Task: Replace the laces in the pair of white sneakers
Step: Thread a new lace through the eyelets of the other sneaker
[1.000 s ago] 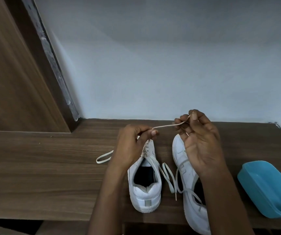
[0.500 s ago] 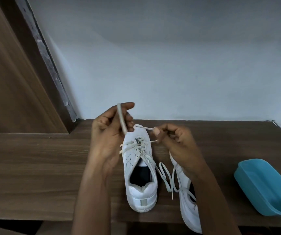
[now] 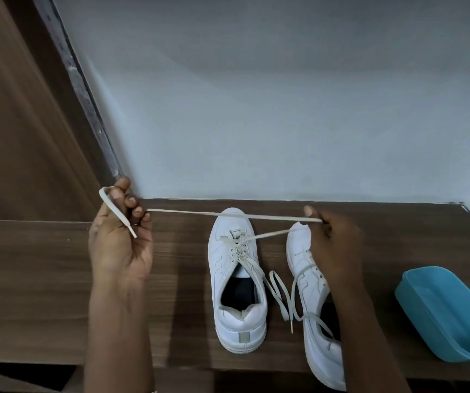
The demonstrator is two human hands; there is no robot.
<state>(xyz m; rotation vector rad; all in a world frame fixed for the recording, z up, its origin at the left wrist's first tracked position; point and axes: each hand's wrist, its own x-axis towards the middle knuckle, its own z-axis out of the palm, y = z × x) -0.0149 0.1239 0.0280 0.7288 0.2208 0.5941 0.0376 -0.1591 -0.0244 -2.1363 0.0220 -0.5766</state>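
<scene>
The left hand [image 3: 120, 239] and right hand [image 3: 333, 245] are both pinching the lace [image 3: 228, 214], stretching it crosswise over the left sneaker [image 3: 238, 279], whose toe is pointing toward the wall [image 3: 285, 109].

One view only — a wide-angle camera worn on the head, looking forward and steeply down. It sits close above the wooden surface [image 3: 44, 279], facing the pale wall [image 3: 285, 109] behind — both forearms enter from the bottom edge.

Prob. home, wood-look shelf [image 3: 58, 279], plain wall [image 3: 285, 109], door frame [image 3: 80, 80]
</scene>
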